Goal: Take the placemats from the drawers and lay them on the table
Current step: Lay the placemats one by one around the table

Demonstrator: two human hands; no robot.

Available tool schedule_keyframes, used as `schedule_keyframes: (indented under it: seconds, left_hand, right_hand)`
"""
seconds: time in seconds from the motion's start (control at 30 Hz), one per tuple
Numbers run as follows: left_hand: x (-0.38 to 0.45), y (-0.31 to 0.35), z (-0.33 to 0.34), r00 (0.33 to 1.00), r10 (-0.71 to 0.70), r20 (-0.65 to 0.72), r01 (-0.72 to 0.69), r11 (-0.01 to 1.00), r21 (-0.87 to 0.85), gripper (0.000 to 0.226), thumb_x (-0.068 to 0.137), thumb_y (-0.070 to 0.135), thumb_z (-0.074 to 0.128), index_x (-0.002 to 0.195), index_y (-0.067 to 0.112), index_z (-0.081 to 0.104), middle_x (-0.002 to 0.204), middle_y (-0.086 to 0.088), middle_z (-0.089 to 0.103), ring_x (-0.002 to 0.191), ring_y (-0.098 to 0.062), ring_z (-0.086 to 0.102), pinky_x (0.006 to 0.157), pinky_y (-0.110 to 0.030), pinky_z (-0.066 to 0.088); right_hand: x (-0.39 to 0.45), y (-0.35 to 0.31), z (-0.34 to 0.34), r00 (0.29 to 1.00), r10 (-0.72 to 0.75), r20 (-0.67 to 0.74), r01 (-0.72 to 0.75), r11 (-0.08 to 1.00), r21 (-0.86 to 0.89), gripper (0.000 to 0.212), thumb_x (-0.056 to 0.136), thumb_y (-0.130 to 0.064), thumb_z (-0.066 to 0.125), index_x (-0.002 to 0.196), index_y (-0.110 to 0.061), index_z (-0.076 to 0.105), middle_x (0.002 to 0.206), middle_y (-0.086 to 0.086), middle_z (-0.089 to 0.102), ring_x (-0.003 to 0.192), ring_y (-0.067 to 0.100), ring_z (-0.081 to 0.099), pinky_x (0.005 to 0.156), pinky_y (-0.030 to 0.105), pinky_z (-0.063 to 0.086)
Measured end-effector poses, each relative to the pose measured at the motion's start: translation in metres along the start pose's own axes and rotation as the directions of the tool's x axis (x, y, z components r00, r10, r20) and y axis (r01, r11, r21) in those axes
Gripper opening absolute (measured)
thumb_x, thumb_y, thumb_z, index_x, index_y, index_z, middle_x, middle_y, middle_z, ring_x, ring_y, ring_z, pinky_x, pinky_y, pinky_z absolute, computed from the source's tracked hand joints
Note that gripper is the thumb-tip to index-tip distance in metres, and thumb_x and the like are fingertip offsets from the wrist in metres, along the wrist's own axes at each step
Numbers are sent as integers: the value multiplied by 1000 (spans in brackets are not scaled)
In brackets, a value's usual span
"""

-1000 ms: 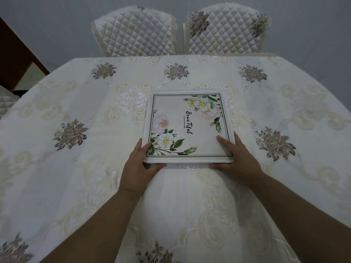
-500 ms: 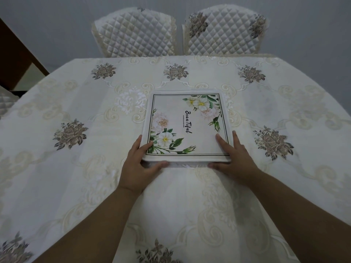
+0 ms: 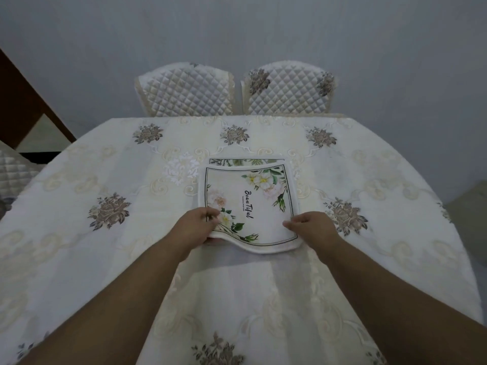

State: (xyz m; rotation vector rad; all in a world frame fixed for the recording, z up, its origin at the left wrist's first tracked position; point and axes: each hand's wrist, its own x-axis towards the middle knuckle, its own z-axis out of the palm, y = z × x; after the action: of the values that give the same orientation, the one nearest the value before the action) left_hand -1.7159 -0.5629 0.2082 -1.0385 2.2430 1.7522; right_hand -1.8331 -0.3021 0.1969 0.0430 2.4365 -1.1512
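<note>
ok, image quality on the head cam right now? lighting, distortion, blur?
Head view: dim, flat, bluish light, no glare; soft shadow under the lifted placemat. Strong wide-angle bowing, so the table edges curve and the forearms balloon near the bottom. Left hand and right hand slightly soft, possibly motion blur; the placemat's print stays legible.
</note>
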Motion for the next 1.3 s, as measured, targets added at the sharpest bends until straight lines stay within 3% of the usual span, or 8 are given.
schedule_keyframes:
  seconds: [0.1, 0.23, 0.33, 0.47, 0.57, 0.73, 0.97, 1.3]
  left_hand:
    - [-25, 7, -5, 991, -106, 85, 109, 993, -36, 49, 95, -9, 59, 136, 17, 62, 136, -6, 54, 101, -28, 70, 66, -36, 64]
    - [-69, 2, -14, 998, -27, 65, 32, 997, -77, 58, 91, -13, 52, 129, 29, 68, 132, 0, 62, 101, -25, 72, 77, -44, 64]
    - [-106, 2, -23, 996, 84, 32, -81, 993, -84, 64, 91, -14, 50, 123, 38, 69, 129, 7, 66, 109, -15, 70, 91, -38, 60]
    - [-154, 1, -27, 974, 225, 20, -224, 973, -53, 60, 93, -7, 54, 134, 37, 64, 134, 12, 64, 120, -8, 63, 101, -36, 55]
    - [-176, 5, -31, 954, 301, 10, -300, 952, -64, 52, 95, 3, 62, 132, 39, 65, 134, 12, 64, 118, -5, 64, 100, -34, 56]
    - [-200, 15, -34, 918, 394, 42, -395, 918, 22, 38, 95, 21, 72, 127, 41, 69, 133, 18, 64, 126, -5, 58, 111, -38, 47]
    - [-251, 30, -11, 893, 445, 64, -446, 895, 4, 40, 94, 21, 73, 125, 45, 68, 131, 21, 63, 123, -5, 59, 108, -41, 50]
    - [-337, 45, 47, 891, 454, -20, -454, 890, -39, 53, 94, 7, 68, 127, 49, 64, 137, 15, 60, 122, -13, 61, 104, -43, 53]
  right_hand:
    - [-22, -10, -12, 999, 21, 50, -21, 1000, -8, 25, 83, -5, 66, 99, -22, 72, 89, 3, 65, 66, 15, 57, 57, 25, 45]
    - [-60, -21, -23, 952, 184, 244, -194, 981, 21, 36, 87, -10, 48, 115, -27, 62, 100, 13, 64, 69, 22, 54, 58, 25, 45]
    - [-89, -20, -32, 936, 195, 292, -182, 981, -72, 36, 87, -14, 49, 119, -9, 65, 98, 12, 61, 76, 22, 51, 61, 29, 41]
    - [-144, -11, -43, 994, 19, 105, -7, 993, -118, 51, 84, -13, 66, 133, -27, 62, 136, 1, 53, 116, 19, 54, 94, 28, 46]
    - [-182, -9, -52, 997, -66, -41, 64, 997, -38, 53, 88, -7, 65, 133, -34, 61, 142, -2, 52, 121, 18, 53, 104, 32, 45]
    - [-235, -5, -74, 981, -84, -177, 98, 993, 67, 55, 91, 1, 59, 131, -37, 63, 144, -4, 51, 112, 8, 48, 82, 5, 38]
    - [-287, 4, -119, 946, -173, -274, 203, 975, 84, 56, 89, 5, 59, 128, -35, 65, 139, -6, 54, 130, 12, 47, 102, 17, 29]
    - [-335, 45, -186, 925, -266, -270, 295, 953, 71, 54, 91, 4, 59, 131, -32, 63, 126, -12, 49, 119, 6, 45, 102, 17, 31]
